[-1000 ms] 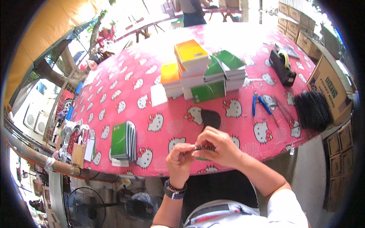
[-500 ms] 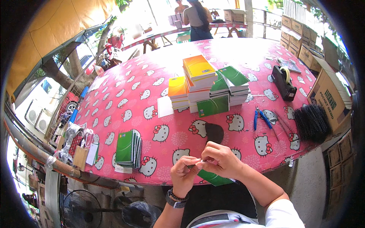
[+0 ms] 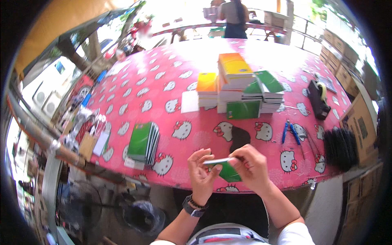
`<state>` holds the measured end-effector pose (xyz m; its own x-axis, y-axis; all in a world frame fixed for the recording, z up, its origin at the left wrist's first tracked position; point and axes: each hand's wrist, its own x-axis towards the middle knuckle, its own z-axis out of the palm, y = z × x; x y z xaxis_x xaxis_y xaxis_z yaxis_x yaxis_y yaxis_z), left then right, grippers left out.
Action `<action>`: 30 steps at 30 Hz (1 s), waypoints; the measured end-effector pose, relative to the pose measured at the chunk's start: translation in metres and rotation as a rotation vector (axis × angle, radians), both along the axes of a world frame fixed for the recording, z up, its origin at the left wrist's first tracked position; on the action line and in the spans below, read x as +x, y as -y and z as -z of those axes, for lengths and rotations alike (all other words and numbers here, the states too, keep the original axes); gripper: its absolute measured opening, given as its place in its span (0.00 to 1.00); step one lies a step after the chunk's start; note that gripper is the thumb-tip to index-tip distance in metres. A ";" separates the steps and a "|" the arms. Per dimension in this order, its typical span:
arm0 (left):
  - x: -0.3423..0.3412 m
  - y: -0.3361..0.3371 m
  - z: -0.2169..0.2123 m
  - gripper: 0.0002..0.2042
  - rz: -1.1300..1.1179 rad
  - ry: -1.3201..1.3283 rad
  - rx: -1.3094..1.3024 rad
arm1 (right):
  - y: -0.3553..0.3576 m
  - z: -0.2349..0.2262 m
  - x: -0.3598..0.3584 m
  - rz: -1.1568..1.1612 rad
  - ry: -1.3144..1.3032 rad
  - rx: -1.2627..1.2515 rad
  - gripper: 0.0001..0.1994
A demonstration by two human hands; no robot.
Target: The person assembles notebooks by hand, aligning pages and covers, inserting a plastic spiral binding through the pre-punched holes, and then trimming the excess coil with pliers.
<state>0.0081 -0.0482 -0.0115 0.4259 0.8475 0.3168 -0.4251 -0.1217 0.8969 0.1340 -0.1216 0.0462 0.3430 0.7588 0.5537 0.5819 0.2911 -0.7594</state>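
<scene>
Near the table's front edge, a small green notebook (image 3: 231,171) is tilted so that its pale edge runs between my hands. My right hand (image 3: 251,165) pinches its far right edge between thumb and fingers. At its left end, my left hand (image 3: 201,169) has the thumb against the notebook and the fingers loosely curled around the edge. Just beyond the hands lies a dark, curved flat piece (image 3: 240,139). A short stack of green notebooks (image 3: 141,141) sits to the left, slightly fanned.
Orange notebooks (image 3: 235,67) and green notebooks (image 3: 269,83) stand in stacks farther back. To the right are blue-handled pliers (image 3: 290,132), black spiral coils (image 3: 339,149), a tape dispenser (image 3: 318,100) and a cardboard box (image 3: 363,126). A person (image 3: 235,18) stands beyond the table.
My hands have moved apart from a close pinch. The green notebook now shows tilted between them. The whole view has shifted, so the table things appear farther right.
</scene>
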 end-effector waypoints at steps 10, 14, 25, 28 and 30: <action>-0.056 -0.055 -0.024 0.27 -0.264 -0.310 0.020 | 0.003 0.020 0.018 0.140 -0.137 0.057 0.15; -0.133 -0.154 -0.084 0.28 -0.556 -0.538 0.235 | 0.026 0.045 0.053 0.150 -0.066 -0.130 0.10; -0.133 -0.217 -0.080 0.03 -0.319 -1.399 1.720 | 0.049 0.076 0.068 0.171 -0.218 -0.176 0.05; -0.142 -0.210 -0.031 0.25 -0.371 -1.393 1.408 | 0.044 0.071 0.061 0.190 -0.094 -0.147 0.06; -0.152 -0.213 -0.021 0.32 -0.574 -1.255 1.070 | 0.045 0.065 0.057 0.196 -0.052 -0.194 0.06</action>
